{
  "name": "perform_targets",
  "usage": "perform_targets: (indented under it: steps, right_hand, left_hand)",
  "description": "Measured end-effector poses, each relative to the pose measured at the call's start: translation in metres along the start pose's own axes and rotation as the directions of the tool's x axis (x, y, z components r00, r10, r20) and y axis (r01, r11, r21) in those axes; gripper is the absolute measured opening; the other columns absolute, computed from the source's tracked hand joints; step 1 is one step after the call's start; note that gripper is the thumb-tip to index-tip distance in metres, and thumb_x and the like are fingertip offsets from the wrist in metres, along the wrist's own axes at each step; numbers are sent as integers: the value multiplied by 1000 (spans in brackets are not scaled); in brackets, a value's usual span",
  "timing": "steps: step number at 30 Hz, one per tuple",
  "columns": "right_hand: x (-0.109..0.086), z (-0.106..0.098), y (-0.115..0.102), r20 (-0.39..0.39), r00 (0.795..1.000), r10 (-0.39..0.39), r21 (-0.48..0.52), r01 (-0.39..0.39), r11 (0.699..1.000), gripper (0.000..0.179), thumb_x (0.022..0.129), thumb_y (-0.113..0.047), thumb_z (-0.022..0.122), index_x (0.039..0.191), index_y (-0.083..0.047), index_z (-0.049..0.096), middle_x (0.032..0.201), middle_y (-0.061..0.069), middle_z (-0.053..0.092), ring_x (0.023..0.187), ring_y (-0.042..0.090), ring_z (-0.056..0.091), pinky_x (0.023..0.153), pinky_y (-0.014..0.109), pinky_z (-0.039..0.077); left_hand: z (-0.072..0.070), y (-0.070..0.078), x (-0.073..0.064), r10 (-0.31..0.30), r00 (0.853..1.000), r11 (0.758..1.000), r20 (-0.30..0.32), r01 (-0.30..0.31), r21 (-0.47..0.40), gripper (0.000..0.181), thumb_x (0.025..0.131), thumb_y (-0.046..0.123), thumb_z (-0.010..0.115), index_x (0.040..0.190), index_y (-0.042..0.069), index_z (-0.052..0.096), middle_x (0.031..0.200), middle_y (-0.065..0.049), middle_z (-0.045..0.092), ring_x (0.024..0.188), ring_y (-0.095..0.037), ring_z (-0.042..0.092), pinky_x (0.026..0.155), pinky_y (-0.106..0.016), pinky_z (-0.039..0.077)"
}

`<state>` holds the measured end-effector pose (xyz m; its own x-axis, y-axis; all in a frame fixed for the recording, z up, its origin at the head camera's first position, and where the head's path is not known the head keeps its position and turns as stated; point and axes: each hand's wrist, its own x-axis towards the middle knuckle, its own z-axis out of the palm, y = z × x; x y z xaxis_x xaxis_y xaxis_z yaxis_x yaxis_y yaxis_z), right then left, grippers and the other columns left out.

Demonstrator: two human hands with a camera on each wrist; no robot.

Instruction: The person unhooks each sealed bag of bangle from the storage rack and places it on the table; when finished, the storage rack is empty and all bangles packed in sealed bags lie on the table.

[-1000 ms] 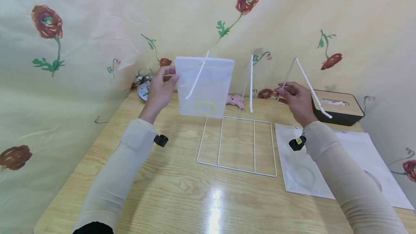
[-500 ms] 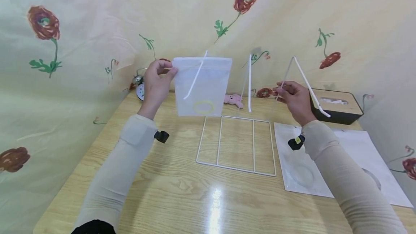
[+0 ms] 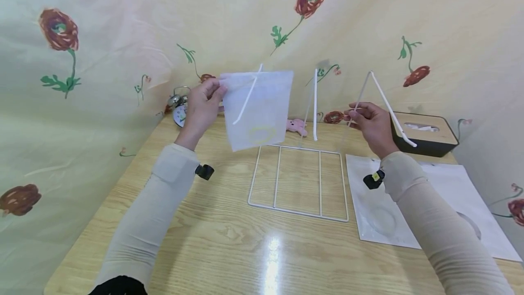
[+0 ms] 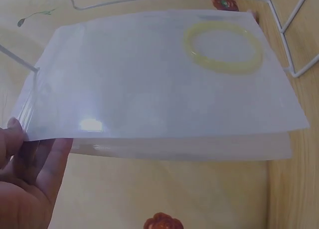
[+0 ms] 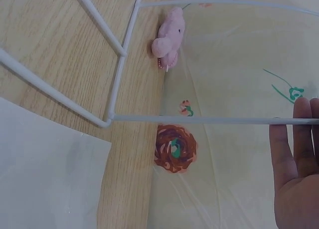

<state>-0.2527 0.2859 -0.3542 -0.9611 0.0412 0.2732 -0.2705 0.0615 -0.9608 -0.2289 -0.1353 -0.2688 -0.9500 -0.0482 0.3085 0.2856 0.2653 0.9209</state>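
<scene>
My left hand (image 3: 201,108) pinches the upper left edge of a translucent white plastic bag (image 3: 272,104), thumb in front and fingers behind. The bag hangs upright behind the left slanting arm of a white wire rack (image 3: 286,211). Low on the bag shows a yellow ring (image 4: 227,67). In the left wrist view a second layer (image 4: 184,148) stands apart behind the front one. My right hand (image 3: 374,126) holds the rack's right rear upright (image 5: 214,120) between thumb and fingers. The rack's base lies on the table, with its arms sloping toward me.
Flat white bags (image 3: 382,199) with ring shapes in them lie on the table (image 3: 213,240) at the right. A wood-topped tissue box (image 3: 425,138) stands behind them. A pink plush toy (image 3: 296,125) sits behind the rack, and an alarm clock (image 3: 179,114) is at the back left.
My left hand drew slightly left with the bag, then came back right. The bag's lower left corner now hangs lower and its face has turned. My right hand stays on the upright.
</scene>
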Motion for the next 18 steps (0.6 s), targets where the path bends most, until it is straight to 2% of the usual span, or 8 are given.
perform_targets:
  steps: [6, 18]
  right_hand:
    - [-1, -1, -1, 3, 1000, 3, 4, -3, 1000, 18, 95, -10, 67, 113, -6, 70, 99, 2, 74, 88, 11, 71, 77, 24, 60]
    - [-1, -1, -1, 4, 1000, 12, -36, -12, 999, 17, 96, -12, 66, 113, -9, 70, 99, 0, 73, 90, 13, 71, 77, 23, 60]
  left_hand:
    - [-1, -1, -2, -1, 1000, 1000, 13, 1, -18, 24, 102, 15, 59, 120, 1, 66, 119, -14, 69, 98, -26, 68, 73, -30, 62]
    - [-10, -2, -16, 68, 997, 997, -28, -68, 24, 21, 101, 15, 62, 117, 3, 69, 115, -12, 71, 92, -21, 68, 69, -29, 62]
